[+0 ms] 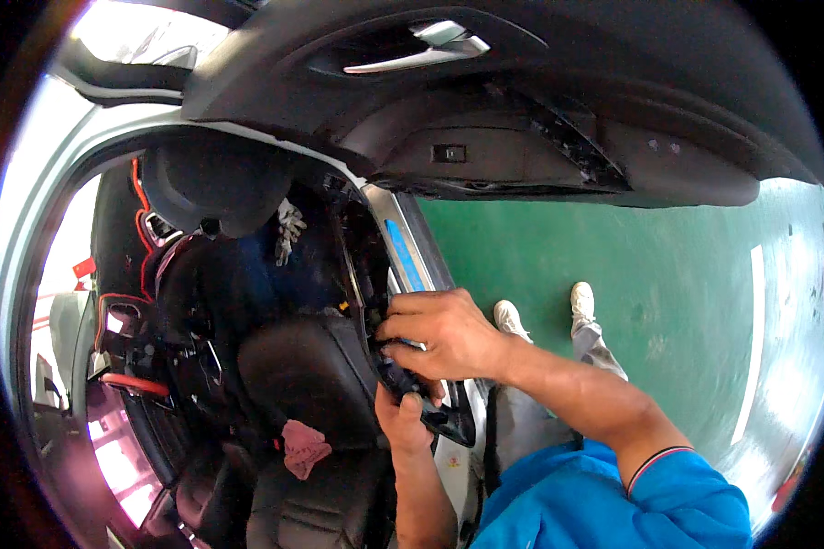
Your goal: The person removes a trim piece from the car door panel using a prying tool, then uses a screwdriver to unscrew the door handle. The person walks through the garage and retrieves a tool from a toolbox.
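Observation:
A long black plastic trim piece [450,426] lies along the outer side of the black car seat [302,366], beside the door sill. My left hand [405,423] grips its lower part, thumb on top and the other fingers mostly hidden beneath. Just ahead, my right hand [444,334] bends over the same piece, its fingers curled down around the edge. The fingertips are partly hidden by the trim and the dark gap next to the seat. Whether the trim is loose or still fixed cannot be made out.
The open car door [522,137] spans the top. A sill plate with a blue strip [403,254] runs ahead of my hands. A pink cloth [305,448] lies on the seat, and grey-white gloves [288,231] lie in the footwell. Green floor [677,320] extends to the right.

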Demonstrator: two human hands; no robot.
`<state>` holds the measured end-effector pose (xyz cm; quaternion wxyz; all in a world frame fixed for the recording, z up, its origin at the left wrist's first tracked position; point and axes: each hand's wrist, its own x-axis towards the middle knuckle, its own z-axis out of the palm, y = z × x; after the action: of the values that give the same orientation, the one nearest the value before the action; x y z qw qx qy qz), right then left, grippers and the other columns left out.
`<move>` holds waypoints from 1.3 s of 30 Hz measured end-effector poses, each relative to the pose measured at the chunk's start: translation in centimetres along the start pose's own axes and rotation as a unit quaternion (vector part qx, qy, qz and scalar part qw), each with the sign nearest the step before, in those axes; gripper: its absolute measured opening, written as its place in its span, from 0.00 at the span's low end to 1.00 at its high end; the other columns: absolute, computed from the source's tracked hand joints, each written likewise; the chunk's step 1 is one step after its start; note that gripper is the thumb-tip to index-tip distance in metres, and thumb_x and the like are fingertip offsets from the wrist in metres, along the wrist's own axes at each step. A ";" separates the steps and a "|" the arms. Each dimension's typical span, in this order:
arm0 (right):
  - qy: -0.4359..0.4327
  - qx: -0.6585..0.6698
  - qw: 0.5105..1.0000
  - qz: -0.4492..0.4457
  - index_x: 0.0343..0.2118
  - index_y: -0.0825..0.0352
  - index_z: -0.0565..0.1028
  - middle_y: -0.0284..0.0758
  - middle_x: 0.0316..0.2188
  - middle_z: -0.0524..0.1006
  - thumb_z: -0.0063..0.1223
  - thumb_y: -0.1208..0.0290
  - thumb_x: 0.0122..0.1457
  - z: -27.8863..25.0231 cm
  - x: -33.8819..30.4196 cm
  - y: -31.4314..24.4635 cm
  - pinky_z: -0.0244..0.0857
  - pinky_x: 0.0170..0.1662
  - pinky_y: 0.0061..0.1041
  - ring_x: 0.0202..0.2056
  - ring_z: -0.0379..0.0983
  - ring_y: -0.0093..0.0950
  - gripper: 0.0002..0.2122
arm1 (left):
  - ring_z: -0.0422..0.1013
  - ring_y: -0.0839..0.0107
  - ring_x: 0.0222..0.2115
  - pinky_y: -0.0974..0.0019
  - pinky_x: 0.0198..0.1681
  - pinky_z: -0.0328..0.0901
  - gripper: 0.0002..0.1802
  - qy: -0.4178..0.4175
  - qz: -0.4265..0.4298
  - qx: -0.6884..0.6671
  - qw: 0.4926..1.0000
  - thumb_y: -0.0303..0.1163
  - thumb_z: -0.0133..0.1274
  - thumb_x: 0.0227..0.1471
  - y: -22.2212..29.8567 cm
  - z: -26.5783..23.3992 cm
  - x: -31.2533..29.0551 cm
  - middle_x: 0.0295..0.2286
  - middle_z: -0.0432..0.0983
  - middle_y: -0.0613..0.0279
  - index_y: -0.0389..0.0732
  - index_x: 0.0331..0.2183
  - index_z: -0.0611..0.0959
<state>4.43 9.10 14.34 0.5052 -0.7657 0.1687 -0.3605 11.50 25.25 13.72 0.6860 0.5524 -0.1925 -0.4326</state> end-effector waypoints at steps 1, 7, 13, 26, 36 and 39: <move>0.009 0.012 1.000 -0.001 0.29 0.65 0.78 0.35 0.25 0.72 0.60 0.73 0.46 0.0 0.0 0.1 0.67 0.28 0.36 0.28 0.74 0.37 0.07 | 0.70 0.71 0.24 0.72 0.25 0.62 0.35 0.005 -0.002 -0.006 1.000 0.49 0.65 0.47 -0.2 0.0 0.0 0.27 0.73 0.57 0.32 0.45 0.71; 0.038 0.006 0.997 -0.060 0.28 0.65 0.76 0.34 0.24 0.71 0.60 0.72 0.45 -0.6 0.2 0.0 0.67 0.26 0.34 0.26 0.73 0.35 0.07 | 0.70 0.72 0.24 0.72 0.24 0.62 0.34 -0.007 -0.012 -0.046 0.999 0.46 0.67 0.46 -0.6 0.4 0.2 0.28 0.73 0.61 0.33 0.45 0.72; 0.070 0.018 0.994 -0.081 0.28 0.67 0.77 0.35 0.24 0.72 0.62 0.75 0.44 -0.8 0.1 0.0 0.67 0.26 0.32 0.25 0.73 0.34 0.08 | 0.69 0.73 0.24 0.71 0.24 0.62 0.33 0.017 -0.015 -0.025 0.999 0.47 0.67 0.45 -0.2 1.6 0.4 0.28 0.73 0.62 0.33 0.43 0.73; 0.044 0.108 0.990 -0.084 0.33 0.70 0.79 0.37 0.29 0.76 0.62 0.77 0.48 -1.2 0.7 -0.1 0.69 0.30 0.30 0.29 0.75 0.34 0.08 | 0.68 0.74 0.23 0.73 0.23 0.60 0.32 -0.040 -0.017 -0.076 0.996 0.48 0.66 0.47 0.9 2.4 0.7 0.26 0.71 0.62 0.35 0.42 0.72; 0.281 0.124 0.922 0.234 0.37 0.71 0.80 0.36 0.30 0.81 0.63 0.73 0.52 -5.5 0.5 0.5 0.69 0.35 0.23 0.30 0.75 0.23 0.10 | 0.66 0.74 0.21 0.72 0.21 0.60 0.36 0.110 -0.038 -0.032 0.993 0.42 0.58 0.54 -0.4 -0.9 -0.7 0.34 0.73 0.53 0.31 0.56 0.65; 0.431 0.155 0.850 0.261 0.39 0.73 0.80 0.33 0.30 0.81 0.62 0.73 0.54 -7.9 1.1 3.8 0.69 0.36 0.19 0.31 0.74 0.20 0.11 | 0.67 0.75 0.22 0.72 0.21 0.60 0.38 0.088 -0.030 -0.043 0.995 0.42 0.59 0.53 -0.5 -2.4 0.0 0.37 0.73 0.51 0.31 0.57 0.64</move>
<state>-0.08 1.59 13.15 0.5692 -0.3732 0.5055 -0.5302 13.13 26.64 12.49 0.7102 0.5639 -0.0959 -0.4104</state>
